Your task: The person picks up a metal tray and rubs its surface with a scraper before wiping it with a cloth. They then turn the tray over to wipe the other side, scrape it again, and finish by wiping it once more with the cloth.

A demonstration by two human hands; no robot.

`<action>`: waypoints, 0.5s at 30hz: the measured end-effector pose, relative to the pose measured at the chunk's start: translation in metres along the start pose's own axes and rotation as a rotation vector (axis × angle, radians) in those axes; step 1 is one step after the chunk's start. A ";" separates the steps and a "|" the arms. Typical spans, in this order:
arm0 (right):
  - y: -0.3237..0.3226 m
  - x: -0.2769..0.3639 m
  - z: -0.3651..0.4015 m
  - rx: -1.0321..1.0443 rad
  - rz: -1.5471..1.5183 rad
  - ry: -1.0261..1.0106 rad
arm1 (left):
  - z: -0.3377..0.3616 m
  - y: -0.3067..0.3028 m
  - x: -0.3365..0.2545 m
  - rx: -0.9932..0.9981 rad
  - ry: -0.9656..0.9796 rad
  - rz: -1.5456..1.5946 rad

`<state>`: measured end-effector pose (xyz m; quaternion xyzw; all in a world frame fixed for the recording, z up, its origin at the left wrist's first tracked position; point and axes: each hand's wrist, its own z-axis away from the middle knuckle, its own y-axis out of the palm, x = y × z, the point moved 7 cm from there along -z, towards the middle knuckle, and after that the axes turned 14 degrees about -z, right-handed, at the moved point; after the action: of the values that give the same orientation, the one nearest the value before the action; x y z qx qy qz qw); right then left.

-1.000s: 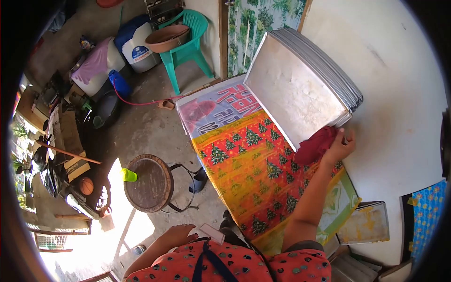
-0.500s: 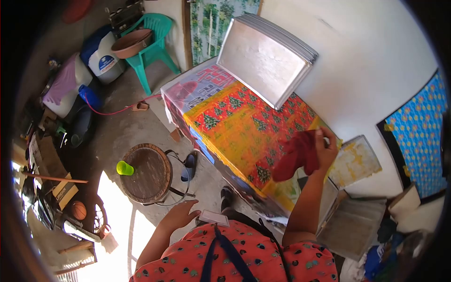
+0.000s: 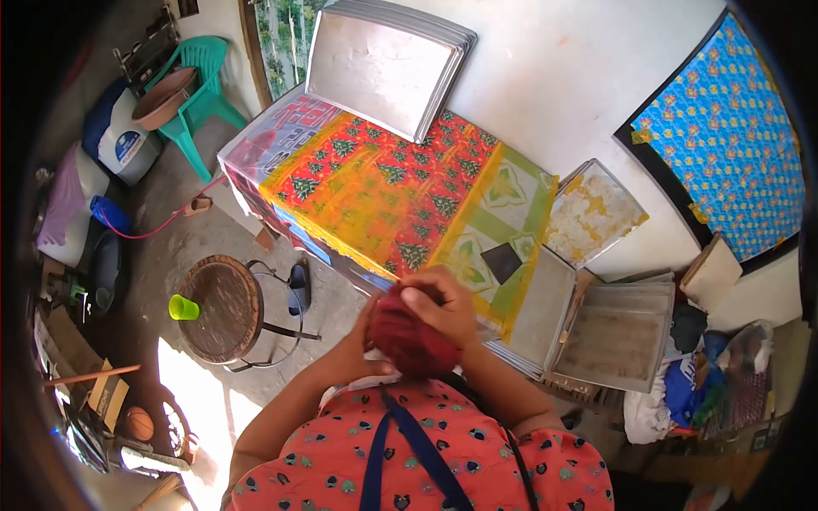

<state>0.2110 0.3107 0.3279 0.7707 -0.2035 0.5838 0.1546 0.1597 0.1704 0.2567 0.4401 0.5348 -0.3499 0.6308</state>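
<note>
A dark red cloth [image 3: 413,336] is bunched up between my two hands, in front of my chest. My right hand [image 3: 447,311] grips its upper right side, thumb across the top. Around its left side curl the fingers of my left hand [image 3: 356,347], partly hidden by the cloth. Just beyond my hands lies the near edge of the table with its patterned plastic cover [image 3: 349,204]. A small dark square [image 3: 501,263] rests on the green part of that cover.
Stacked metal trays [image 3: 379,68] lean on the wall at the table's far end. More trays [image 3: 612,328] stand at the right. Left of the table is a round stool [image 3: 223,311] holding a green cup [image 3: 183,307]. A green chair [image 3: 200,102] bears a brown basin [image 3: 164,98].
My right hand has brought the red cloth from over the table to my chest. My left hand has moved right and taken hold of it too. The view has turned rightward.
</note>
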 end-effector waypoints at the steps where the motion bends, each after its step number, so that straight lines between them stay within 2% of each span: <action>1: 0.003 0.002 -0.002 0.042 0.000 -0.060 | -0.010 0.013 -0.007 -0.007 -0.094 -0.147; 2: 0.001 0.007 -0.002 0.098 -0.008 -0.062 | -0.018 0.021 -0.015 -0.020 -0.190 -0.293; 4: 0.000 0.028 -0.004 0.222 -0.031 -0.073 | -0.032 0.022 -0.019 -0.193 -0.053 -0.283; 5: -0.019 0.014 -0.006 0.299 -0.041 -0.023 | -0.039 0.021 -0.017 -0.276 0.016 -0.282; 8: -0.105 -0.027 -0.021 0.231 0.388 0.011 | -0.040 0.003 0.021 -0.473 -0.069 0.311; 9: -0.136 -0.053 -0.020 0.185 0.340 0.122 | -0.043 0.011 -0.006 -0.389 0.007 0.428; 11: -0.184 -0.098 -0.016 0.098 0.253 0.336 | -0.042 0.008 -0.008 -0.513 0.028 0.350; 12: -0.179 -0.093 -0.018 0.127 0.148 0.270 | -0.045 0.009 -0.009 -0.571 0.040 0.310; 14: -0.149 -0.071 -0.015 0.163 -0.059 0.148 | -0.061 0.033 -0.008 -0.455 -0.063 0.179; 15: -0.129 -0.064 -0.011 0.269 -0.021 0.086 | -0.067 0.047 0.004 -0.425 -0.127 0.155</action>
<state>0.2502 0.4370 0.2689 0.7607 -0.1085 0.6367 0.0643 0.1785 0.2503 0.2584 0.3142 0.5205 -0.2070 0.7665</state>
